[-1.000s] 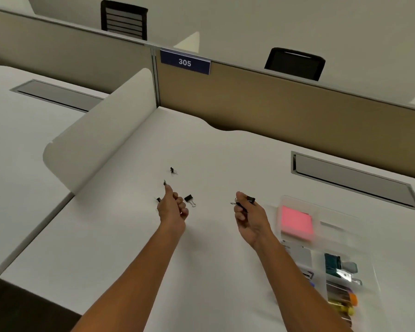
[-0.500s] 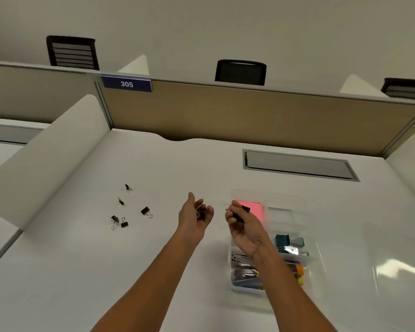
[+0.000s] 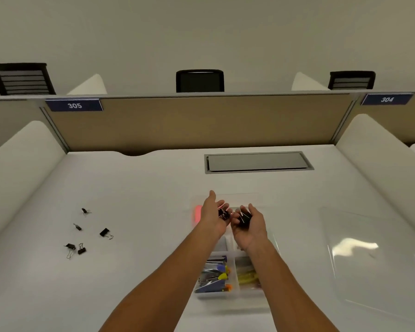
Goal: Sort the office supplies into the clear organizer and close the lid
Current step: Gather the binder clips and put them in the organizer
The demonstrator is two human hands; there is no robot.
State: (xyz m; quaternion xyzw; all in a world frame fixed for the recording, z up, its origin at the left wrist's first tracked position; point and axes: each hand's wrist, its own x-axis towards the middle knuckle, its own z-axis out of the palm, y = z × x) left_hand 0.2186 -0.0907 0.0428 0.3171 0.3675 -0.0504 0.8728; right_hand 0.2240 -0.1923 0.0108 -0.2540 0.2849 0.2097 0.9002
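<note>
My left hand point(image 3: 213, 218) and my right hand point(image 3: 249, 226) are side by side, palms turned up, over the far half of the clear organizer point(image 3: 225, 295). The left hand's curled fingers hold a black binder clip point(image 3: 223, 213). Black binder clips point(image 3: 243, 218) also lie in the cupped right hand, fingers curled round them. Several more binder clips point(image 3: 105, 232) are scattered on the white desk to the left. The organizer's clear lid point(image 3: 374, 271) lies flat on the desk to the right, off the box.
A pink sticky-note pad point(image 3: 198, 213) shows in the organizer's far left, partly behind my left hand. Near compartments hold pens with coloured caps point(image 3: 217, 275) and yellow items point(image 3: 247, 277). A grey cable hatch point(image 3: 258, 162) sits behind, with partitions on three sides.
My view swung right from the loose clips to the organizer. Both hands, each carrying clips, moved right over the organizer and came together, palms turning up.
</note>
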